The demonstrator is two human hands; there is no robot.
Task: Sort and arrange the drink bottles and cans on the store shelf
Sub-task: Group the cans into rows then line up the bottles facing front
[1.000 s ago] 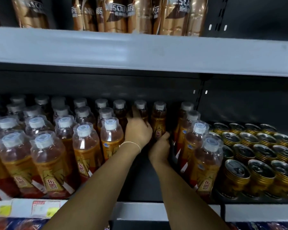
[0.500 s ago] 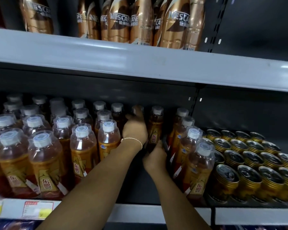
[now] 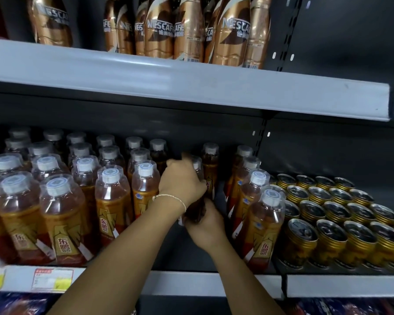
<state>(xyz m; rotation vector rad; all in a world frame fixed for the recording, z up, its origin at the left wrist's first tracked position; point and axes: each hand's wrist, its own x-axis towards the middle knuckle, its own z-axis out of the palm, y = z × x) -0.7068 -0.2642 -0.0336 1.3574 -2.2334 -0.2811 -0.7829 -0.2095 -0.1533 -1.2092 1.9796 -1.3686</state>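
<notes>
Gripping drink bottle [image 3: 195, 212] with both hands: left hand [image 3: 182, 181] curled round top, right hand [image 3: 206, 226] clasping base. Bottle in gap between left bottle block [image 3: 62, 201] and right bottle row [image 3: 259, 212], middle shelf [image 3: 203, 283].

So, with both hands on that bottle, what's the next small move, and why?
Probably draw the bottle forward to the shelf front. The left hand grips its top, the right hand its base, and the lane ahead is bare while neighbouring rows reach the edge.

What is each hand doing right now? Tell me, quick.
Left hand: grips the upper part of a drink bottle.
Right hand: grips the lower end of the same bottle.
</notes>
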